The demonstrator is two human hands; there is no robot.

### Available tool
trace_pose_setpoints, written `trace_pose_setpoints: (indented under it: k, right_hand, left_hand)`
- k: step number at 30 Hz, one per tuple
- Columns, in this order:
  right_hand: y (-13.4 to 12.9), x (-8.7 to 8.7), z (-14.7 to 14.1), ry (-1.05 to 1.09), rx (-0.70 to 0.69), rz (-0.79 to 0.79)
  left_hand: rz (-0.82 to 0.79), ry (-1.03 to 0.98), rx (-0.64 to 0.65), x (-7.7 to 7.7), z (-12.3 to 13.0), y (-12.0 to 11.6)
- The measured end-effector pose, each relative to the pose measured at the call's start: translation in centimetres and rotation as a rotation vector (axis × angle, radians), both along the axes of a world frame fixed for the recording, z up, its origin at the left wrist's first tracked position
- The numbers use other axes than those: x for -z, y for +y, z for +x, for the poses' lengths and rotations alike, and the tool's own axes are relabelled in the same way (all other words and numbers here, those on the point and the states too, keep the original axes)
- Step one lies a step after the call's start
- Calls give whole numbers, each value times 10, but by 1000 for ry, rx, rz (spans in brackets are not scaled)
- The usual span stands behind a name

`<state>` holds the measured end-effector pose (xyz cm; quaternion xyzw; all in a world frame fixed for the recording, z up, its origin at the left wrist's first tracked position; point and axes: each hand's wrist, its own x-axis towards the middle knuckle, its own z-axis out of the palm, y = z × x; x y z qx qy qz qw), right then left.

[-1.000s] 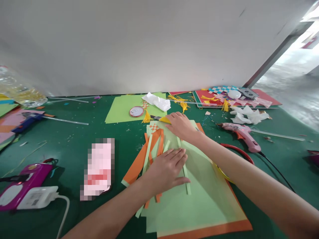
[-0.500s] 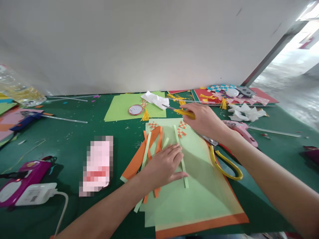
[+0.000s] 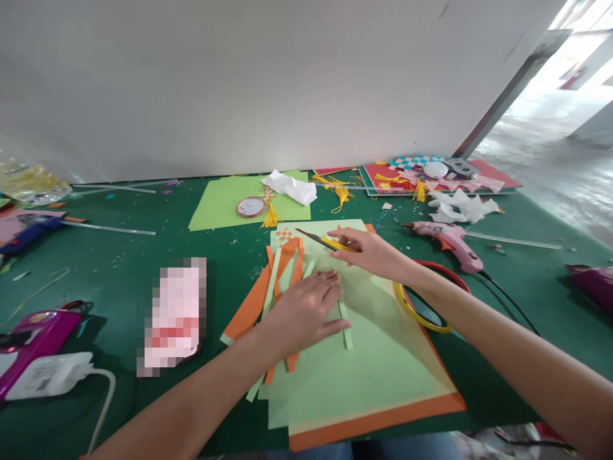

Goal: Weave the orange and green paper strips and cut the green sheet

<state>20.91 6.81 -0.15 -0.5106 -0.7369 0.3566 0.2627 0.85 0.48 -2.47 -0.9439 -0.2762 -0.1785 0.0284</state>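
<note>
My left hand (image 3: 311,311) lies flat, fingers stretched out, over a pale green paper strip (image 3: 345,326) on a stack of pale green sheets (image 3: 383,364). Just beyond it, my right hand (image 3: 366,250) is closed on a yellow craft knife (image 3: 339,245), its dark pointed tip aimed left above the paper. Loose orange strips (image 3: 295,268) and green strips lie left of and under my left hand. A small orange checkered woven piece (image 3: 284,236) rests near the sheets' top edge. Scissors (image 3: 433,324) with yellow and red handles are partly hidden beneath my right forearm.
A pink glue gun (image 3: 450,241) lies at right, its cord trailing forward. Farther back are a round tin (image 3: 251,206), white tissue (image 3: 290,187), yellow tassels (image 3: 341,191) and red boards (image 3: 498,177). A blurred phone (image 3: 175,313) and a purple power strip (image 3: 41,342) lie at left.
My right hand has come nearer and slightly left with the craft knife, its tip now lower, over the pale green sheets. My left hand stays on the strip. The whole view has shifted a little.
</note>
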Motion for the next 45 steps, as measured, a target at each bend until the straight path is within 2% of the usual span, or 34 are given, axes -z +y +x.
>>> trace_pose_setpoints:
  k: [6, 12, 17, 21, 23, 24, 28, 30, 32, 35, 41, 45]
  right_hand:
    - [25, -5, -9, -78, 65, 39]
    - [47, 4, -11, -74, 91, 75]
    - [44, -3, -5, -47, 139, 120]
    - [16, -21, 7, -52, 222, 324]
    - [-5, -27, 14, -67, 208, 356]
    - [-16, -28, 17, -14, 214, 328]
    - [-56, -22, 31, 337, 233, 21]
    - [-73, -13, 39, 360, 261, -82]
    - [-88, -4, 47, 269, 305, -76]
    - [-109, 5, 56, 46, 339, 36]
    - [-140, 5, 59, -195, 165, 278]
    - [-152, 11, 60, -358, 26, 380]
  left_hand:
    - [40, 1, 27, 1, -2, -1]
    - [52, 8, 62, -1, -2, -3]
    - [29, -2, 31, 1, -2, -2]
    - [71, -18, -24, 2, -2, 0]
    - [80, -10, -18, 1, -1, 0]
    - [80, -3, -2, 0, 0, 0]
    - [55, 9, 85, -6, 0, 0]
    - [14, 18, 117, -9, -2, 1]
    - [-30, 35, 127, -12, -4, 3]
    - [-31, 52, 90, -13, -6, 5]
    - [30, 24, -20, -5, -1, 4]
    - [85, -38, 36, -1, -1, 4]
